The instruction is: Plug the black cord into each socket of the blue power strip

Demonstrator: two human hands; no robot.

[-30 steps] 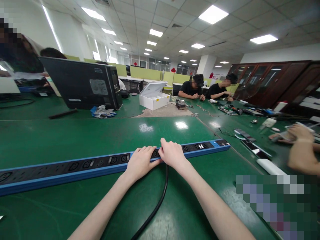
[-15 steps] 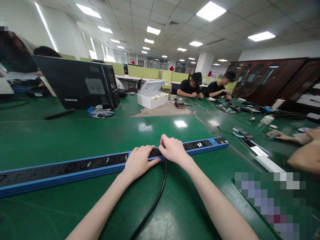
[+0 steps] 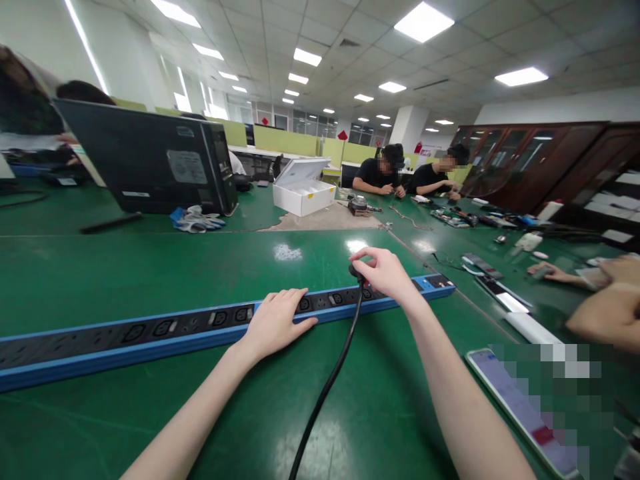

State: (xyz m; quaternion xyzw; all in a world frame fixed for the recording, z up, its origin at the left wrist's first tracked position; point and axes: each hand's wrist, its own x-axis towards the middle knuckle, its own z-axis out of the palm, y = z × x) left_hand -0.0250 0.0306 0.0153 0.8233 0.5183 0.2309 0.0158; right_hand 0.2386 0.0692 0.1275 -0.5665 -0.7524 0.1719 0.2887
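1 pwr strip [image 3: 175,328], blue w/ blk sockets [image 3: 219,319], lying across green tabletop [image 3: 125,273]. L hand [image 3: 275,322]: spread, laid over strip. R hand [image 3: 387,275]: pinching blk plug [image 3: 355,271] just above strip, blk cable [image 3: 335,373] trailing to nr side.

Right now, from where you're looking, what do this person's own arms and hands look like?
The left hand and right hand are bare, without gloves. No sleeves, watch or bracelet show on the forearms, nor any visible markings.
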